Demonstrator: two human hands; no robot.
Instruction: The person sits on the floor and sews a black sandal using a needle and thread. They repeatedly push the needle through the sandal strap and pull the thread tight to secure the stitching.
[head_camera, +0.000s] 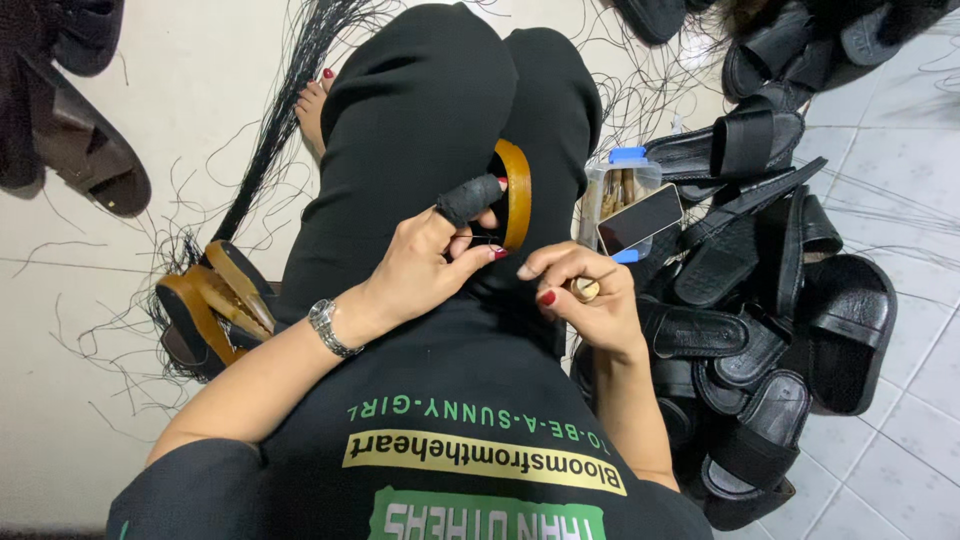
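Seated on pale tiled floor, legs in black trousers. Left hand, black cloth sleeve on the forefinger, fingers closed around the edge of a tan leather sandal sole held upright between the knees. Right hand just beside it, thumb and fingers pinched on a small wooden-handled tool. Right: heap of black leather slide sandals; clear plastic box with blue lid. Left: stacked tan soles. Beyond: bundle of black thread, loose strands across floor.
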